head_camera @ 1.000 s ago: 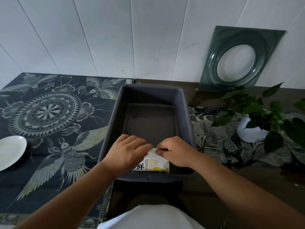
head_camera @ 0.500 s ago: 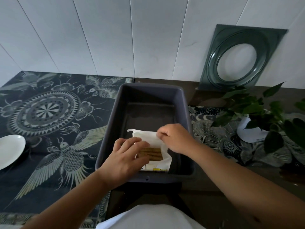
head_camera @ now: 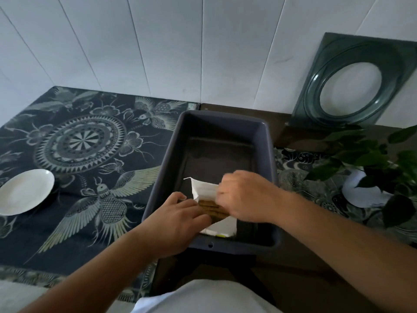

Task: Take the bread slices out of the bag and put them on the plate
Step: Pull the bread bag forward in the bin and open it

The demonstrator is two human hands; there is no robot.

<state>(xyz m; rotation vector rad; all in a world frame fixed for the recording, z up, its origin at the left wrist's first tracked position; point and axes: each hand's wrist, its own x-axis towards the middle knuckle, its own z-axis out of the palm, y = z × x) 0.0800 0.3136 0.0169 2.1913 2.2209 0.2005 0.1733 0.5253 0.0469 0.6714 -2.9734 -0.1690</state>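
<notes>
The grey tub (head_camera: pixel 264 141) sits at centre with the white bread bag (head_camera: pixel 204 188) at its 6 o'clock end, and you are at the opening step: your right hand (head_camera: pixel 244 197) is closed on the bag's flap, peeling it back, while your left hand (head_camera: pixel 180 213), fingers curled, steadies the bag's 9 o'clock side. Next, judged: reach in, pinch the bread slices (head_camera: pixel 212 208), and carry them to the empty plate (head_camera: pixel 24 190), well apart at 9 o'clock. Slice count is hidden by both hands; whether the left fingertips grip anything, I cannot tell.
</notes>
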